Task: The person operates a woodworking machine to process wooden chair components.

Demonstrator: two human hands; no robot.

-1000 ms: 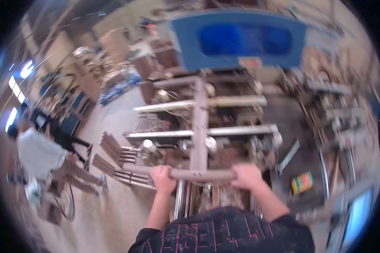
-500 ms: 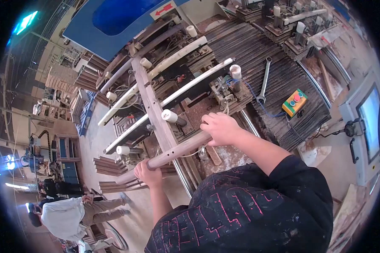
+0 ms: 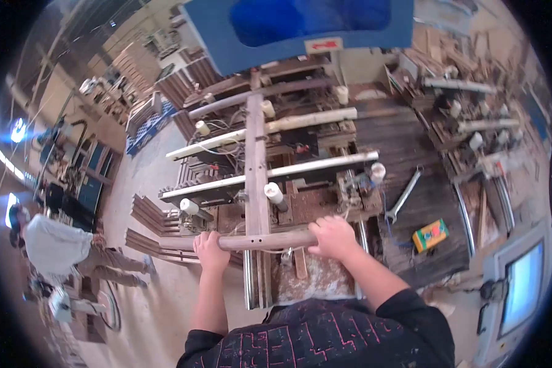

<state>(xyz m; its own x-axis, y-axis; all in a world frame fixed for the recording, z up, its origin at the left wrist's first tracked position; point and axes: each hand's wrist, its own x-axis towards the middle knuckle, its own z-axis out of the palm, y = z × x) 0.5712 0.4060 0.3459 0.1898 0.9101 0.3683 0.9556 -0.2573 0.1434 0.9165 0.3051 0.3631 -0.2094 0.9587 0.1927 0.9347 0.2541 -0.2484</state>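
A brownish wooden rail (image 3: pixel 267 240) with small drilled holes runs level across the near end of the machine bed, in front of my body. My left hand (image 3: pixel 211 250) is closed round its left part, and a length of it sticks out past that hand. The fingers of my right hand (image 3: pixel 333 238) wrap the rail's right end. Beyond it a longer wooden beam (image 3: pixel 256 168), also with holes, stretches away from me and meets the rail near its middle. White cylinders (image 3: pixel 275 193) stand beside this beam, and pale white bars (image 3: pixel 211 186) cross under it.
Right of the bed lie a wrench (image 3: pixel 405 196) and a yellow-green button box (image 3: pixel 430 235) on a dark ribbed cover (image 3: pixel 383 132). A monitor (image 3: pixel 521 288) stands at the lower right. The blue machine hood (image 3: pixel 208 37) is at the back. At left a person (image 3: pixel 61 248) stands near stacked wood.
The view has turned, so the rail that sloped up to the right now lies nearly level. Both hands keep their hold on it.
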